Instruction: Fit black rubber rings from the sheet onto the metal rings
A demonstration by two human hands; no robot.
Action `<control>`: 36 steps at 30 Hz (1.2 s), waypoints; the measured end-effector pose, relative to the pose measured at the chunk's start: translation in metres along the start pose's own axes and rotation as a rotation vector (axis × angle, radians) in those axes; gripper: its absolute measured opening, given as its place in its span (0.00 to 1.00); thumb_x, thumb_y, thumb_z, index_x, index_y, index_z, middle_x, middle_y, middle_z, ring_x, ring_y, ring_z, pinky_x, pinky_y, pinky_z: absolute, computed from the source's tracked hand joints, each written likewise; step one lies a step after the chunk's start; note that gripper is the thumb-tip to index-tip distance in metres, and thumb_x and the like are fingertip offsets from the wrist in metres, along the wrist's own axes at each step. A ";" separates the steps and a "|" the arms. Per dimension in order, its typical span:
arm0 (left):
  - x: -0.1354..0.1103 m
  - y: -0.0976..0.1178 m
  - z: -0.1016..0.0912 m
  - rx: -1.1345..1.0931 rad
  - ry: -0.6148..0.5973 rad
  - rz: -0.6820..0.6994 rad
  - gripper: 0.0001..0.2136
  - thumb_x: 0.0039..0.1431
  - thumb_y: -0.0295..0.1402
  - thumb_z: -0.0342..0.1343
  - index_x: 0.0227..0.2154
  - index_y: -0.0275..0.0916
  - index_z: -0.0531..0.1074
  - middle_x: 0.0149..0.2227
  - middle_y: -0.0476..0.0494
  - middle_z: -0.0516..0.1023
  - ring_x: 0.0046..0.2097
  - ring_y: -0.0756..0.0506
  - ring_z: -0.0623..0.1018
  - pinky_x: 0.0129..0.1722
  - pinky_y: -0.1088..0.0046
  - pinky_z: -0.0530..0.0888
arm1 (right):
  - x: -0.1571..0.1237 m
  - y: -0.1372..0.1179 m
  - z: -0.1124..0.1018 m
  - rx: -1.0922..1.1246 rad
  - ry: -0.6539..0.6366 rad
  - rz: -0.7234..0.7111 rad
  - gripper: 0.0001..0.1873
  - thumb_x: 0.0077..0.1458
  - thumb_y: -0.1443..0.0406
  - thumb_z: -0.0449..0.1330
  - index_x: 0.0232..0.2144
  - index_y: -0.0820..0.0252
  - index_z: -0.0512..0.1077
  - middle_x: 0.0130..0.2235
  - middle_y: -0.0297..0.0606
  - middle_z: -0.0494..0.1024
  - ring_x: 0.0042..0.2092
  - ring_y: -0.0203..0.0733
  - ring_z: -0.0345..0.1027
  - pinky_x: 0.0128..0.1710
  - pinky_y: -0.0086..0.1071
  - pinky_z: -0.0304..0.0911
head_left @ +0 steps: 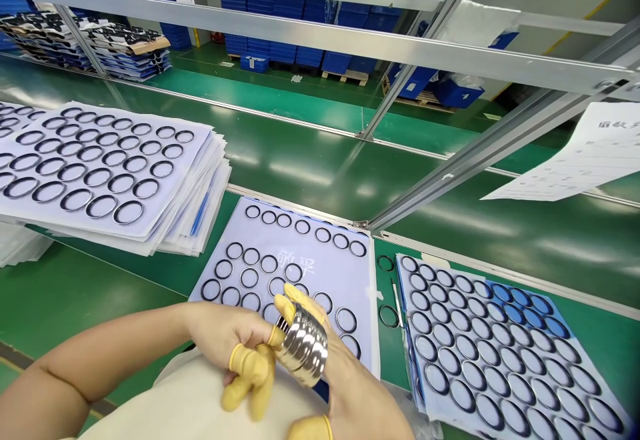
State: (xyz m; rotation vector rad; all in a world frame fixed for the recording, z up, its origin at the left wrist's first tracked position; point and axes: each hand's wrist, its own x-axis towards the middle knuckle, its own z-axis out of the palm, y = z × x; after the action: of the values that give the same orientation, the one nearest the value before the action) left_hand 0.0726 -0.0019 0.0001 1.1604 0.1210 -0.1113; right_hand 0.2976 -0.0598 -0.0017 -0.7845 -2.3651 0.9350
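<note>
L hand (225, 337) & R hand (357, 397), yellow finger cots (253, 370) on, both clasp stack of silver metal rings (303, 345) between them, over sheet of black rings (320, 273), lower rows hidden; full ring sheet (500, 353) sits right of R hand, on table (100, 293).

A person's left hand (227, 340) and right hand (357, 393), wearing yellow finger cots (253, 373), grip a stack of silver metal rings (303, 345) above a sheet of black rings (295, 253) on a green workbench (90, 300).
</note>
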 end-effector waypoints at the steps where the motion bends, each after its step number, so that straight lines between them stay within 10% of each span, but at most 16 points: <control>1: 0.000 0.001 0.001 0.073 0.061 0.039 0.33 0.55 0.58 0.49 0.53 0.35 0.69 0.35 0.38 0.80 0.25 0.49 0.78 0.22 0.78 0.72 | 0.000 0.000 0.002 0.016 0.020 -0.004 0.52 0.51 0.43 0.59 0.67 0.60 0.41 0.67 0.51 0.52 0.67 0.61 0.42 0.65 0.55 0.39; 6: 0.008 -0.005 0.004 0.190 0.251 0.254 0.37 0.56 0.62 0.39 0.38 0.29 0.76 0.38 0.32 0.79 0.38 0.43 0.78 0.44 0.67 0.74 | 0.003 0.001 0.014 -0.039 0.080 -0.015 0.58 0.46 0.39 0.59 0.67 0.62 0.40 0.67 0.50 0.51 0.68 0.62 0.39 0.66 0.56 0.33; 11: 0.015 -0.011 0.005 0.105 0.417 0.288 0.31 0.58 0.57 0.46 0.29 0.29 0.77 0.33 0.35 0.80 0.37 0.44 0.77 0.45 0.69 0.73 | 0.003 0.000 0.020 -0.014 0.161 0.001 0.54 0.49 0.39 0.56 0.67 0.62 0.44 0.67 0.50 0.52 0.68 0.62 0.40 0.66 0.56 0.33; 22: 0.010 0.016 0.011 0.127 0.480 0.393 0.26 0.58 0.53 0.51 0.30 0.30 0.77 0.30 0.38 0.78 0.36 0.45 0.76 0.40 0.70 0.73 | -0.023 -0.004 0.032 0.548 0.617 0.116 0.19 0.59 0.54 0.56 0.52 0.45 0.70 0.46 0.41 0.77 0.44 0.49 0.71 0.48 0.46 0.64; 27: 0.006 0.026 0.014 0.216 0.514 0.296 0.23 0.55 0.52 0.55 0.37 0.34 0.79 0.40 0.37 0.77 0.43 0.43 0.74 0.43 0.69 0.72 | -0.023 -0.006 0.028 0.987 0.500 0.217 0.19 0.54 0.50 0.60 0.47 0.47 0.75 0.28 0.34 0.74 0.25 0.35 0.65 0.26 0.30 0.60; 36: 0.009 0.030 0.015 0.574 0.537 0.125 0.23 0.52 0.52 0.59 0.42 0.38 0.77 0.46 0.39 0.76 0.48 0.41 0.72 0.51 0.67 0.67 | -0.004 -0.013 0.032 1.114 0.310 0.323 0.25 0.46 0.48 0.65 0.42 0.57 0.77 0.38 0.44 0.80 0.40 0.46 0.73 0.36 0.34 0.67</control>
State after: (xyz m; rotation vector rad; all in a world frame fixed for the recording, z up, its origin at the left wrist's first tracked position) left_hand 0.0864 -0.0038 0.0319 1.7478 0.5155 0.2996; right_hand 0.2772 -0.0847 -0.0140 -0.7329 -1.1407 1.8259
